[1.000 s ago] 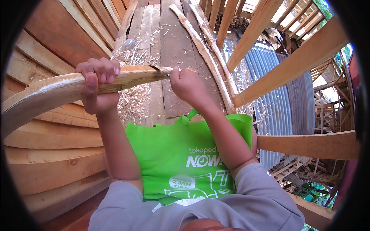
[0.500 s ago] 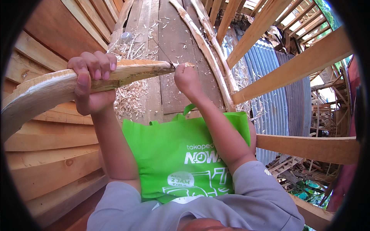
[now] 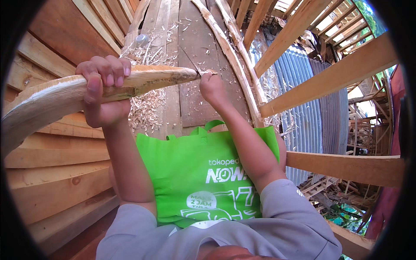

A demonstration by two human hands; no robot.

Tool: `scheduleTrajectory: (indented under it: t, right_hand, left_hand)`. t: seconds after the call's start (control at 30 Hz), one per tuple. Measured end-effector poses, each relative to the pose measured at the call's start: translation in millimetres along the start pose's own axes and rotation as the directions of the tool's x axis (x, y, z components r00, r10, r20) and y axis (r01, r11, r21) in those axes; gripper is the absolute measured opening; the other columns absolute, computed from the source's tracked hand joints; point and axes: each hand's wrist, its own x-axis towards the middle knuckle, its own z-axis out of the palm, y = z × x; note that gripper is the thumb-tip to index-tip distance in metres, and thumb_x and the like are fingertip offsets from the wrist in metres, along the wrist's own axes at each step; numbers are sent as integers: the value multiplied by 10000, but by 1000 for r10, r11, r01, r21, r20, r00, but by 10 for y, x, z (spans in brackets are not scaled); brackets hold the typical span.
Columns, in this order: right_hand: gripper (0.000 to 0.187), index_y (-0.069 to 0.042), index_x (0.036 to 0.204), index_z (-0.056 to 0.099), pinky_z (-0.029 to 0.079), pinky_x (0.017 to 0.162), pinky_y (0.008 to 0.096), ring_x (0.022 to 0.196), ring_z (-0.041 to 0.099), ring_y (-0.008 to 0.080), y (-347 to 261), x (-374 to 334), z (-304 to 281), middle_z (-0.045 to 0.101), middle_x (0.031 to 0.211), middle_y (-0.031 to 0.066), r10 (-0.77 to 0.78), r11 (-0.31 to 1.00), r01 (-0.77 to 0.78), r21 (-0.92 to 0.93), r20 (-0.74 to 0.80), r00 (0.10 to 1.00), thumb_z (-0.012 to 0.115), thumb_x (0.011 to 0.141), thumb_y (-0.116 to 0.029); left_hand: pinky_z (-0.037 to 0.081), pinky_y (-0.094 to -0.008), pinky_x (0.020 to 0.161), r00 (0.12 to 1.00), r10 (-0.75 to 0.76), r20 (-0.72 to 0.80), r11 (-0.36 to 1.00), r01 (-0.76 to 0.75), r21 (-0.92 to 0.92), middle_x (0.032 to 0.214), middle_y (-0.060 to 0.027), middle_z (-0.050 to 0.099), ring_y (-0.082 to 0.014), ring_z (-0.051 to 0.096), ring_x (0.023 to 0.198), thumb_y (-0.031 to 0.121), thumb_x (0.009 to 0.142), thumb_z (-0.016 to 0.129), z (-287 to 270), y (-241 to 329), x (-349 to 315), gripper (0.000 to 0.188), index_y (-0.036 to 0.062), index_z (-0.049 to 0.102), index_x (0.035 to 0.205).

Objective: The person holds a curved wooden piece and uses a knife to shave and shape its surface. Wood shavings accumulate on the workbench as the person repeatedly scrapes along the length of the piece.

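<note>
A long, curved, pale pole of wood (image 3: 160, 78) stretches from the left rim to a tapered tip near the middle. My left hand (image 3: 104, 91) is wrapped round it, thumb on the near side. Just beyond the tip my right hand (image 3: 212, 86) is closed on a knife, whose light handle (image 3: 211, 72) shows in part above the fist. Its thin dark blade (image 3: 189, 57) slants up and left, its lower end next to the pole's tip. Whether the blade touches the wood, I cannot tell. A green bag (image 3: 186, 173) covers my lap below both forearms.
Curled wood shavings (image 3: 147, 110) lie on the plank floor (image 3: 195, 106), with a small clear cup (image 3: 141, 40) among them. Two peeled poles (image 3: 229, 52) run along the right. Stacked boards (image 3: 56, 173) line the left; timber beams (image 3: 333, 76) and corrugated metal sheets (image 3: 299, 86) stand right.
My right hand has shifted a little to the right with the knife. My left hand and the pole have stayed nearly in place.
</note>
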Motion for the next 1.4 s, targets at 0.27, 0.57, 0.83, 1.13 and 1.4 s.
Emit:
scheduleTrajectory:
  t: [0.27,0.57,0.83,1.13,1.4]
  right_hand:
    - [592,111,882,665,475,887,543,947,620,525,-523,-411,-231,635,922,366,-117,990,121,-76,51,992,311,982,-353]
    - [599,105,920,676,464,906,549,960,616,530,160,62,37,633,954,371,-3,1000,0,-22,-128,992,312,971,-367]
    - [632,139,928,659,446,957,539,1023,603,530,-205,-185,-67,633,990,380,1,997,-2,-73,-13,1000,302,973,-380]
    - [607,114,896,661,469,907,538,959,626,504,-217,-187,-94,645,955,354,-80,994,78,-83,-23,996,293,989,-361]
    - [591,61,910,695,481,905,527,983,639,467,284,145,150,663,991,316,23,993,-37,-108,-123,992,285,997,-356]
  left_hand:
    - [372,-338,731,999,8,45,1000,-9,18,750,7,419,-132,420,686,224,905,580,-102,28,-33,142,151,469,855]
    - [385,-349,722,999,7,43,1000,-6,-18,755,-11,425,-149,436,700,186,901,581,-35,-9,-7,165,138,435,841]
    - [397,-353,722,1000,12,-7,1000,-12,10,757,-15,442,-150,445,690,198,908,590,-28,4,-22,174,136,441,844]
    - [401,-350,719,1000,14,24,1000,-14,-4,747,-15,443,-150,446,683,182,897,594,-64,13,-15,172,140,440,830]
    - [401,-354,718,998,38,-43,999,-38,-1,746,-18,438,-154,440,690,167,884,594,5,-37,13,152,129,450,858]
